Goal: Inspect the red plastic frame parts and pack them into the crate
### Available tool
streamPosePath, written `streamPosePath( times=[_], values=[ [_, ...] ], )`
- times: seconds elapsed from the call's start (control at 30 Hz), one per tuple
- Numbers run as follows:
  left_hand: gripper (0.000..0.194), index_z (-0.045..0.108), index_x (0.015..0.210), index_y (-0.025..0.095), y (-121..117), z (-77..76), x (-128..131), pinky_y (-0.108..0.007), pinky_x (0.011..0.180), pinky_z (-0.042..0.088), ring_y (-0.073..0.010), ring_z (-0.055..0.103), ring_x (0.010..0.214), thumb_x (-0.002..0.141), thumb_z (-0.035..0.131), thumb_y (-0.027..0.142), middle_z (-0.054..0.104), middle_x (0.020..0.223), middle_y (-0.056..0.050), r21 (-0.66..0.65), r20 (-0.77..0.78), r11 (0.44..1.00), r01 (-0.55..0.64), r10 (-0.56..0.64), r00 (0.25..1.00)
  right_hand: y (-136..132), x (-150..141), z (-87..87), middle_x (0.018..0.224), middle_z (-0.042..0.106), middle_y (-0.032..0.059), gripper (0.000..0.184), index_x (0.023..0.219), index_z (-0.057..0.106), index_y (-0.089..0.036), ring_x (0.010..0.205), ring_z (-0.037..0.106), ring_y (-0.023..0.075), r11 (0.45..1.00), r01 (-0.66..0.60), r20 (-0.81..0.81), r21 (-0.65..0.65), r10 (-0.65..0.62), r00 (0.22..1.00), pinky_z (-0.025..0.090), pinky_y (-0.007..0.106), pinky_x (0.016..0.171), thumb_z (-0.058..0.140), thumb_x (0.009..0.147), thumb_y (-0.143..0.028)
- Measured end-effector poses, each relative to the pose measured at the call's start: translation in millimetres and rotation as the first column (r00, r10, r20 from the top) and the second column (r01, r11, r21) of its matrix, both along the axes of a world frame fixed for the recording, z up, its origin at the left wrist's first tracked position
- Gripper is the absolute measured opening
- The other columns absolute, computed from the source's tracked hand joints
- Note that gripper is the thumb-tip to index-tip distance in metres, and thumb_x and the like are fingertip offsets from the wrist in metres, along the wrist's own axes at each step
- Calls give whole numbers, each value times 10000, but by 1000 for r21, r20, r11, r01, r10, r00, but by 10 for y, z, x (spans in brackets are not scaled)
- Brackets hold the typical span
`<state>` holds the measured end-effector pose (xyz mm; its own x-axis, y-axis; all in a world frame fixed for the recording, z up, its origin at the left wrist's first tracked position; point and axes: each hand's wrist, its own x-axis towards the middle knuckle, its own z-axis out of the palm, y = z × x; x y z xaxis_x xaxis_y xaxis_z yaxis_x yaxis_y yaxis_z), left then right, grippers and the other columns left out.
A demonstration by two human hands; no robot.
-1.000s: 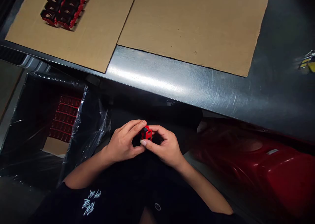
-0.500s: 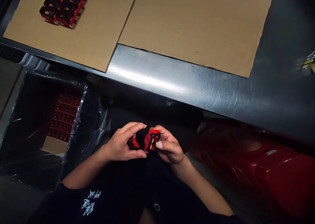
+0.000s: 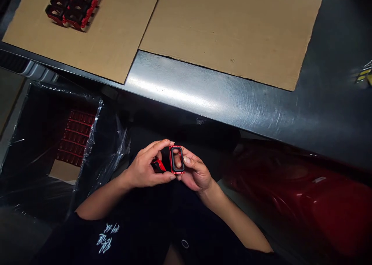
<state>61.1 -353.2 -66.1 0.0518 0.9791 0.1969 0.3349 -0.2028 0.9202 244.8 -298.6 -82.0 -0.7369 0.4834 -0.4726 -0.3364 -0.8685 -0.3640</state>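
Note:
In my right hand is a red rectangular frame part with a black inner rim, its opening turned up toward me. The thumb and fingers grip its right side. My left hand curls around a second red and black part, which is partly hidden by the palm and fingers. The left thumb and index fingertips also reach the near and far ends of the frame in the right hand. Both hands are in front of my body, below the table edge.
Rows of similar red and black parts stand on a cardboard sheet on the metal table. A plastic-lined bin at left holds stacked red parts. A large red glossy object lies at right, beneath the table.
The frame in my right hand has turned so its opening faces up toward me. My left thumb and index finger have come to its ends.

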Motion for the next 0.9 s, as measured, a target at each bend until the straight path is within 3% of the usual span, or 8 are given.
streamPosePath(
  times=[0.13, 0.23, 0.3, 0.37, 0.43, 0.63, 0.77, 0.9],
  values=[
    [747, 526, 1437, 277, -79, -150, 17, -205, 570, 511, -47, 530, 620, 766, 843, 362, 647, 1300, -133, -318, 314, 947, 52, 53, 948, 67, 48, 122, 714, 625, -33, 224, 949, 713, -231, 530, 528, 83, 911, -63, 272, 407, -55, 961, 435, 196, 485, 833, 796, -342],
    [698, 543, 1411, 235, -113, -222, 78, -175, 477, 441, -28, 501, 510, 811, 779, 503, 707, 1098, -99, -478, 672, 834, 276, 145, 727, 132, 116, 245, 851, 697, 19, 124, 968, 773, -251, 739, 630, 147, 469, -293, 432, 833, -222, 874, 522, 277, 663, 762, 862, -186],
    [722, 568, 1389, 228, -115, -244, 120, -202, 555, 515, -80, 618, 601, 776, 806, 526, 722, 1071, -96, -468, 761, 814, 343, 175, 624, 169, 149, 308, 897, 717, 40, 168, 975, 789, -252, 805, 637, 172, 134, -425, 445, 895, -289, 847, 530, 310, 712, 701, 900, -129],
    [722, 593, 1373, 254, -107, -260, 145, -270, 778, 590, -174, 727, 887, 736, 859, 467, 717, 1171, -105, -428, 778, 839, 338, 151, 610, 194, 158, 342, 914, 726, 52, 170, 966, 788, -237, 805, 628, 180, -53, -481, 441, 875, -322, 838, 529, 312, 691, 683, 913, -114],
    [768, 572, 1403, 283, -100, -281, 149, -347, 967, 569, -247, 694, 1149, 715, 886, 415, 688, 1280, -112, -375, 777, 867, 327, 102, 621, 206, 147, 350, 929, 728, 61, 143, 958, 781, -217, 805, 626, 184, -119, -483, 422, 867, -340, 841, 537, 312, 680, 689, 912, -117],
    [830, 477, 1480, 308, -102, -302, 100, -401, 1022, 560, -282, 641, 1272, 751, 871, 360, 588, 1449, -151, -248, 744, 920, 304, -20, 668, 203, 126, 352, 1003, 725, 67, 218, 1022, 741, -212, 893, 668, 205, -83, -392, 349, 916, -313, 883, 585, 340, 758, 661, 888, -61],
    [818, 470, 1454, 295, -109, -263, 73, -356, 958, 589, -265, 641, 1260, 745, 878, 326, 571, 1456, -158, -115, 594, 988, 107, -18, 804, 193, 160, 408, 1068, 724, 74, 297, 1123, 707, -222, 955, 709, 195, 229, -325, 391, 918, -371, 842, 603, 328, 808, 615, 893, -58],
    [881, 429, 1474, 245, -131, -284, 80, -342, 968, 587, -261, 598, 1312, 726, 893, 267, 573, 1434, -174, 128, 379, 991, -30, -21, 925, 167, 124, 479, 945, 779, 33, 291, 1151, 713, -224, 780, 737, 159, 531, -353, 491, 770, -141, 860, 592, 242, 652, 673, 874, -143]
  ],
)
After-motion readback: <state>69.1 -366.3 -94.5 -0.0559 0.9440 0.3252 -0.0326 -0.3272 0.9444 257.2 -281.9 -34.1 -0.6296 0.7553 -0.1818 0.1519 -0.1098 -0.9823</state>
